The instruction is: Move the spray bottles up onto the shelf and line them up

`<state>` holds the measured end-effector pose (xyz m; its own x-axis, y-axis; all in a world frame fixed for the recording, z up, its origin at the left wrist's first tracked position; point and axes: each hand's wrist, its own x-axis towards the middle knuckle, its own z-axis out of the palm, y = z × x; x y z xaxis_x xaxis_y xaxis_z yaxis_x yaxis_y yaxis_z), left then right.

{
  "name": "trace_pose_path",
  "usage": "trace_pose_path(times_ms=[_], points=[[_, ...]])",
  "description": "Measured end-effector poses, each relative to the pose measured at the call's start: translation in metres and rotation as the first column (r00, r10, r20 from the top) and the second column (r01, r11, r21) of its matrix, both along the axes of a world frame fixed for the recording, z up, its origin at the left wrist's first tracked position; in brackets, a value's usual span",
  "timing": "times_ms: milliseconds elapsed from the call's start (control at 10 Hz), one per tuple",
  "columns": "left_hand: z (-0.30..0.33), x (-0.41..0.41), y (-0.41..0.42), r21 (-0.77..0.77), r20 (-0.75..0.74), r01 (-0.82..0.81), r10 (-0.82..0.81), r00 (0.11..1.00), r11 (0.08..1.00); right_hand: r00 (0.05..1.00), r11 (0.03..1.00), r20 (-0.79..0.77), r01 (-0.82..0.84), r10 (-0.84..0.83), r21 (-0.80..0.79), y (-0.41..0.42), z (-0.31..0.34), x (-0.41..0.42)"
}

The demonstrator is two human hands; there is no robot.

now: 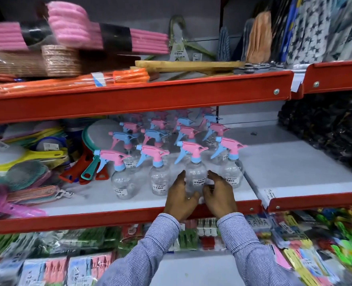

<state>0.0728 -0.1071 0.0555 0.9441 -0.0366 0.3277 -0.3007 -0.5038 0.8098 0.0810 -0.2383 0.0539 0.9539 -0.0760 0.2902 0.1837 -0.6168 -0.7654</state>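
Both hands cupped around one clear spray bottle (195, 174) at the shelf (109, 203) front edge: left hand (180, 196) on its left side, right hand (219, 193) on its right. Standing upright, third in the front row of pink-and-blue-topped bottles (160, 141).

Your left hand (180, 196) and right hand (219, 195) cover the lower sides of the front spray bottle (195, 178) — you cannot tell how firmly they press it. The rear spray bottles (183, 118) sit half hidden under the upper shelf's red lip (138, 98). The price labels (198, 182) are too small to read, and the pink stacks (67, 23) above are blurred.
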Motion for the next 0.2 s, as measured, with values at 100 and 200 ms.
trace_pose_path(times_ms=[100, 200], points=[[-0.0043, 0.0036, -0.0001, 0.005, -0.007, -0.004, 0.004, 1.000, 1.000, 1.000, 1.000, 0.004, 0.003, -0.003, 0.018, -0.0007, -0.0029, 0.0033], [-0.0029, -0.0003, 0.0000, 0.009, 0.006, -0.031, 0.030, 1.000, 0.999, 1.000, 0.999, -0.013, 0.015, -0.015, 0.051, -0.0018, -0.0018, -0.0003]])
